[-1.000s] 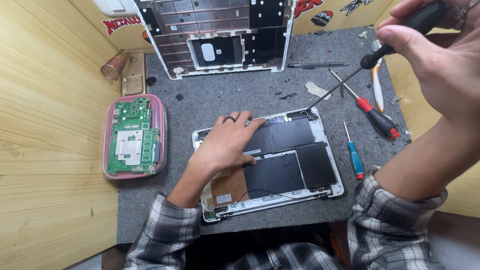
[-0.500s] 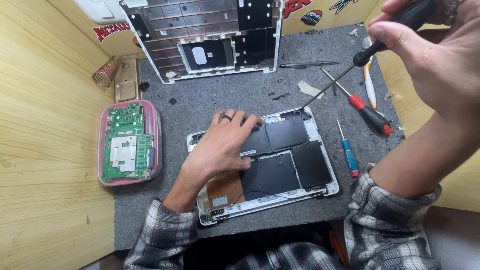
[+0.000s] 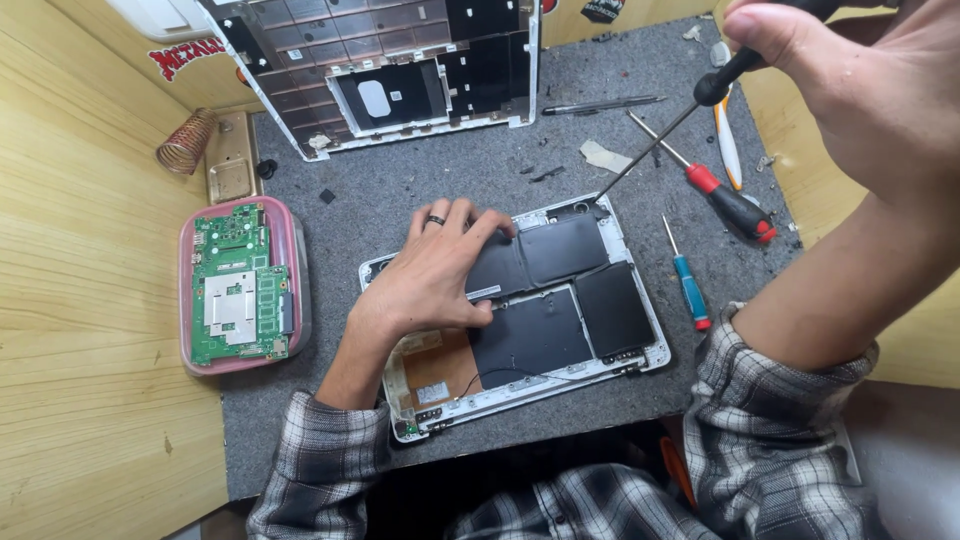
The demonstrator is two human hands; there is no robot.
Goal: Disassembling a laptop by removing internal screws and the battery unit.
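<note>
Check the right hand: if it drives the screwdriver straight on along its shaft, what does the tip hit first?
Likely the top right corner of the open laptop base, where the tip of the screwdriver in the right hand already sits; contact unclear.

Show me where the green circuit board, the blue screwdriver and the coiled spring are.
green circuit board (image 3: 238, 285), head view, on its silver centre plate.
blue screwdriver (image 3: 691, 291), head view, on its blue handle.
coiled spring (image 3: 186, 142), head view, on the middle of its coils.

green circuit board (image 3: 238, 285) in pink tray (image 3: 297, 300) | red screwdriver (image 3: 728, 198) | blue screwdriver (image 3: 691, 288) | coiled spring (image 3: 186, 142)
</note>
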